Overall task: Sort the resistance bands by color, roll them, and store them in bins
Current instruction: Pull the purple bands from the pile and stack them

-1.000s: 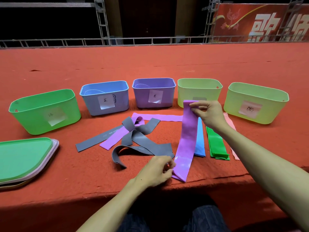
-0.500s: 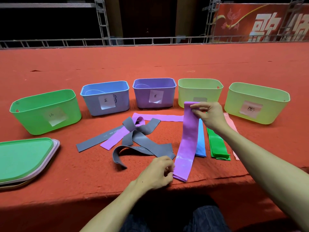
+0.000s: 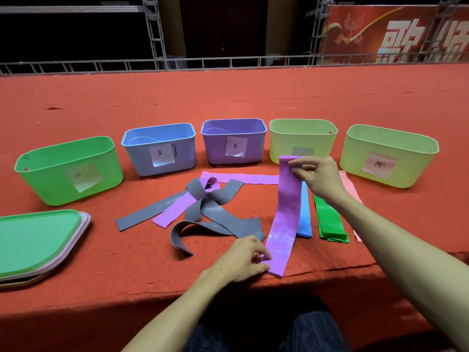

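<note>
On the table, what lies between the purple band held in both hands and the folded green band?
In the head view, a blue band lies flat there, partly hidden behind the purple band, beside the green band.

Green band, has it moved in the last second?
No. The green band still lies flat in front of the left yellow bin, beside the blue band.
</note>
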`<control>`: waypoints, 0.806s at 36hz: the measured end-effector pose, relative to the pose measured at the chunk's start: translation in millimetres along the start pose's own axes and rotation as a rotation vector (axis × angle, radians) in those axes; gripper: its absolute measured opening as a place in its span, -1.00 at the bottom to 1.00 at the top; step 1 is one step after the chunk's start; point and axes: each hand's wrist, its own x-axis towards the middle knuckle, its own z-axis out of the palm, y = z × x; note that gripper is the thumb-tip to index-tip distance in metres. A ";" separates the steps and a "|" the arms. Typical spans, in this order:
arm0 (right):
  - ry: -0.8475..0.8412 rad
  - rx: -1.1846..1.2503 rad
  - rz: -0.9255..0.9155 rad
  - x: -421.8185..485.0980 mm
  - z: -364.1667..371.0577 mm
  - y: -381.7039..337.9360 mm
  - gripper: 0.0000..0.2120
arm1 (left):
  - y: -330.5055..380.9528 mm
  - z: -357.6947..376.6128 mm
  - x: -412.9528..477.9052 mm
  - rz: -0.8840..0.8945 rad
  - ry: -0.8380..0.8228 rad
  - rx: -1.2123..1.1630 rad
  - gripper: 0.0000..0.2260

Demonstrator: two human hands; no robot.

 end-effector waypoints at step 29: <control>-0.013 0.131 0.005 -12.0 8.3 23.3 -0.82 | -41.2 -99.8 133.3 -0.085 -0.021 0.257 -0.86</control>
